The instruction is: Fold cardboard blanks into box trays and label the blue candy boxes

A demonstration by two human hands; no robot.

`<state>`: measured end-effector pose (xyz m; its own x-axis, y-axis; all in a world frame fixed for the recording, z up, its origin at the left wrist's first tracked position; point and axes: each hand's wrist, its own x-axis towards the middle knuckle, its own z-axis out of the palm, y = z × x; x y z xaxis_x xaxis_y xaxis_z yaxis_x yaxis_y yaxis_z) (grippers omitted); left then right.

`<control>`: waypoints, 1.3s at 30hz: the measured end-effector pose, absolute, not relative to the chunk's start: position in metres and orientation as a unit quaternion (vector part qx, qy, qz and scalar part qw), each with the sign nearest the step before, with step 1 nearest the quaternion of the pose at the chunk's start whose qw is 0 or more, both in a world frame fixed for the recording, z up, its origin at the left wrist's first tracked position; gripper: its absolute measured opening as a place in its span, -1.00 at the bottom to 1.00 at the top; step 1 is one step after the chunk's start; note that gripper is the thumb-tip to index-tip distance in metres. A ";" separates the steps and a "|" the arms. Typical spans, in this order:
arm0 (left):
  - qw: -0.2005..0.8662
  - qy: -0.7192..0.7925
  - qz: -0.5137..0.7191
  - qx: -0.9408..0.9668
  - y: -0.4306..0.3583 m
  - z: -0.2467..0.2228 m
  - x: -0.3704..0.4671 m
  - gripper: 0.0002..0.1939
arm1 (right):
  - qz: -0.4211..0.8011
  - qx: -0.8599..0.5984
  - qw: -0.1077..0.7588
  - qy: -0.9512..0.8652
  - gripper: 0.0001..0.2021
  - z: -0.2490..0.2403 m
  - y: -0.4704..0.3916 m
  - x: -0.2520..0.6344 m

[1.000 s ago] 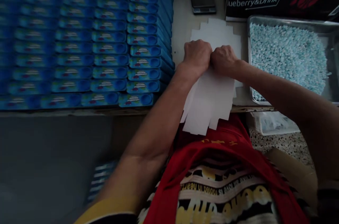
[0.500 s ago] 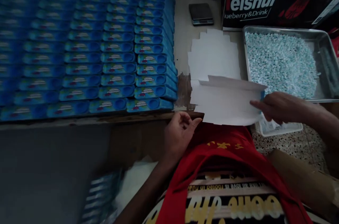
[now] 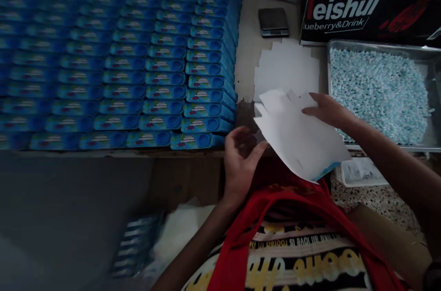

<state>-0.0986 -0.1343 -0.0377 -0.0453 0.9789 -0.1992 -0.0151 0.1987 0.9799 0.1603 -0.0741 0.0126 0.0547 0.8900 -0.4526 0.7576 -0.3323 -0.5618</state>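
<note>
Left: rows of blue printed cartons (image 3: 203,109) stand packed on the table (image 3: 246,59). Right of their front corner I have the left hand (image 3: 240,167), fingers parted and slack, nothing visible between them. Its thumb tip points at the left edge of the white carton blank (image 3: 299,139), just beside it; contact I cannot confirm.

Key relation: the blank lies right of the left fingers, long axis running from upper left down to lower right. It is tilted and overhangs the table's front edge above the red apron (image 3: 285,192). The right hand (image 3: 329,109) is nearer, on the upper right edge, thumb over the white face; I judge it a pinch, though the underside is hidden.

Appearance: plain white, stepped flaps, curved lower edge, a blue strip showing low at right. Far right: metal tray (image 3: 330,93) of pale blue pellets (image 3: 379,93).
</note>
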 end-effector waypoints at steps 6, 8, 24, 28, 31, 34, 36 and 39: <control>0.672 0.416 0.485 0.374 -0.068 -0.034 -0.063 -0.40 | 0.379 -0.732 0.264 -0.501 -0.41 -0.028 -0.105 0.157; 0.664 0.442 0.473 0.374 -0.054 -0.039 -0.060 -0.33 | 0.335 -0.733 0.254 -0.535 -0.33 -0.041 -0.115 0.149; 0.500 0.574 0.327 0.561 -0.061 -0.043 -0.067 -0.47 | 0.404 -0.715 0.370 -0.435 -0.33 -0.044 -0.150 0.128; 0.606 0.580 0.346 0.420 -0.064 -0.050 -0.071 -0.43 | 0.506 -0.692 0.413 -0.307 -0.34 -0.044 -0.148 0.132; 0.619 0.543 0.324 0.465 -0.058 -0.050 -0.078 -0.51 | 0.500 -0.696 0.422 -0.296 -0.36 -0.046 -0.146 0.132; 0.629 0.425 0.264 0.595 -0.044 -0.045 -0.084 -0.48 | 0.513 -0.684 0.436 -0.280 -0.32 -0.048 -0.145 0.129; 0.663 0.362 0.218 0.618 -0.034 -0.044 -0.084 -0.34 | 0.535 -0.676 0.438 -0.254 -0.32 -0.047 -0.146 0.127; 0.692 0.373 0.182 0.591 -0.027 -0.053 -0.077 -0.30 | 0.504 -0.693 0.437 -0.273 -0.41 -0.045 -0.152 0.125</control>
